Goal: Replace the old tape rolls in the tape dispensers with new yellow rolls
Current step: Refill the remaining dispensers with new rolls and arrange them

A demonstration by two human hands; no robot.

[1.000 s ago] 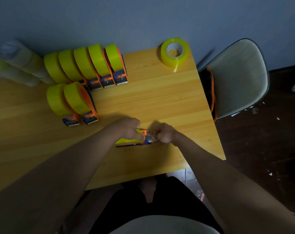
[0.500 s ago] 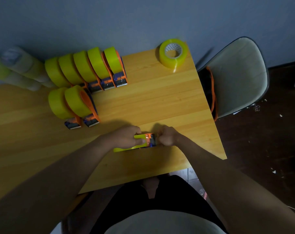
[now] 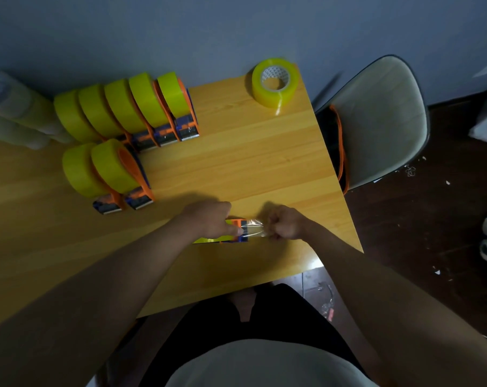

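An orange and blue tape dispenser (image 3: 238, 238) with a yellow roll lies near the table's front edge. My left hand (image 3: 208, 222) grips it from above, thumb at its front end. My right hand (image 3: 285, 226) pinches a strip of clear tape (image 3: 254, 229) drawn out from the dispenser's mouth to the right. A loose yellow tape roll (image 3: 274, 82) lies flat at the table's far right corner.
Several dispensers with yellow rolls (image 3: 141, 107) stand in a row at the back left, two more (image 3: 108, 171) in front of them. Wrapped rolls (image 3: 16, 110) lie far left. A grey chair (image 3: 381, 118) stands past the wooden table's (image 3: 236, 152) right edge.
My right hand has moved to the right, away from the dispenser, and a strip of tape now stretches between them. My left hand keeps its hold on the dispenser.
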